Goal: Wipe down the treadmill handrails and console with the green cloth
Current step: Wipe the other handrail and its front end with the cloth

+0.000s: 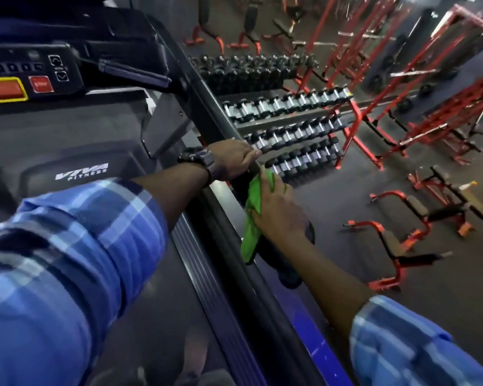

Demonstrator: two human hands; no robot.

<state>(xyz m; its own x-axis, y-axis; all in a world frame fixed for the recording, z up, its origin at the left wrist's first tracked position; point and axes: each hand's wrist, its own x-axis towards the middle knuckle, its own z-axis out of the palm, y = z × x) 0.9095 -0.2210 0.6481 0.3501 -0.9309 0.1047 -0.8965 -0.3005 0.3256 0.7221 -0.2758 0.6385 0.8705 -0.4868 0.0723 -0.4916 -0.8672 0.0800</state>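
Fingers (273, 185) of the right hand (276, 210) curl over the green cloth (253, 218) and press it onto the right handrail (223, 118); the fingers (248, 156) of the left hand (232, 160), lying close together, wrap the same rail just above the cloth, a dark wristwatch (204, 160) on that wrist. The cloth is bunched under the right palm, its loose end hanging down the inner side of the rail. It looks light, soft and limp, likely to fold or slip off a smooth bar unless held wrapped around it, so the sound grip is palm over the wad with fingers closing around the rail. The rail itself appears dark, smooth and rigid, sloping up toward the console (34, 71), which carries a red stop button (40, 84) and seems not yet reached by the cloth. Below lie the treadmill's motor cover (81, 151) marked with a brand name, and the ribbed side step (204, 274). Beyond the rail, well apart, a dumbbell rack (290, 129), red steel frames (430, 107) and benches (402, 218) stand on a dark gym floor (332, 196). Blue checked sleeves (67, 260) cover both forearms.
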